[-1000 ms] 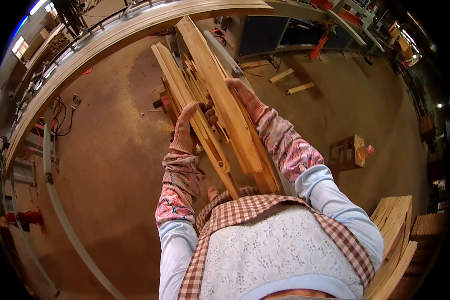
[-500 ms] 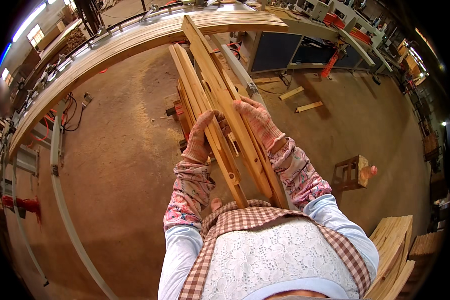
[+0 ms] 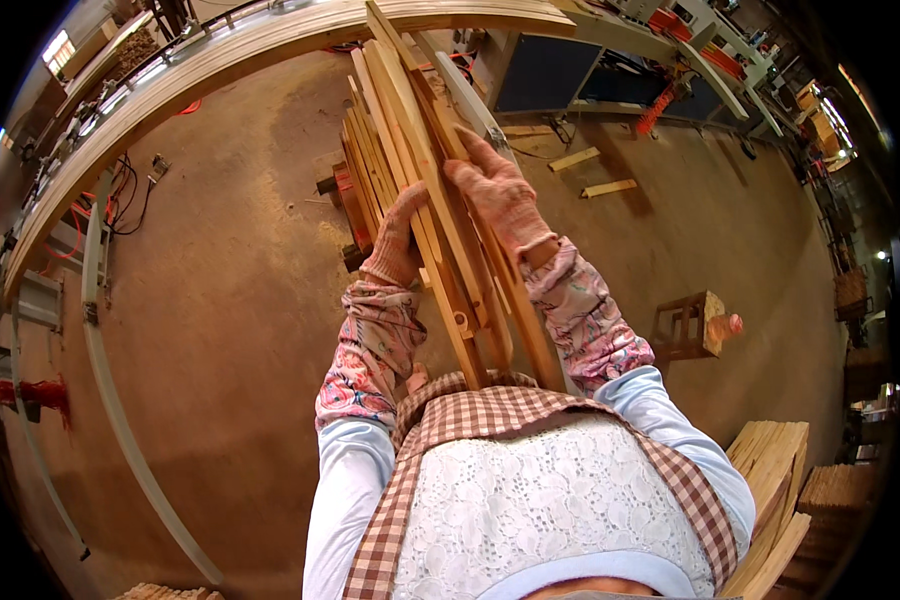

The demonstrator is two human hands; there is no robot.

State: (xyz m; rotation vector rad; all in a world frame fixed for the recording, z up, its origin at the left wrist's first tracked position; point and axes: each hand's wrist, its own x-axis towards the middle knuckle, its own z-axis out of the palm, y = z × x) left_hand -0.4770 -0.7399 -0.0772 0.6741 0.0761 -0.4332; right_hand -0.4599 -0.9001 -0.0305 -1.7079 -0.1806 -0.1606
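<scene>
Several long, narrow wooden strips (image 3: pixel 432 262) stand tilted in front of me, their near ends close to my checked apron. My left hand (image 3: pixel 395 240), in a pinkish knit glove, is closed round the strips from the left, with its thumb over the top and the other fingers hidden beneath. A wider wooden board (image 3: pixel 452 222) lies against them on the right. My right hand (image 3: pixel 500 198), gloved alike, is at the right edge of the bundle with thumb and fingers apart. It touches or nearly touches the wood there.
More strips rest on a low red support (image 3: pixel 350 205) beyond my left hand. Long boards (image 3: pixel 260 50) lie across the far bench. Short wood offcuts (image 3: pixel 608 188) and a wooden stool (image 3: pixel 692 330) are on the floor at right. Stacked boards (image 3: pixel 770 460) stand near my right elbow.
The wider board has come left against the strips, narrowing the gap between them. My right hand has moved farther away and its fingers have spread. My left hand keeps its hold.
</scene>
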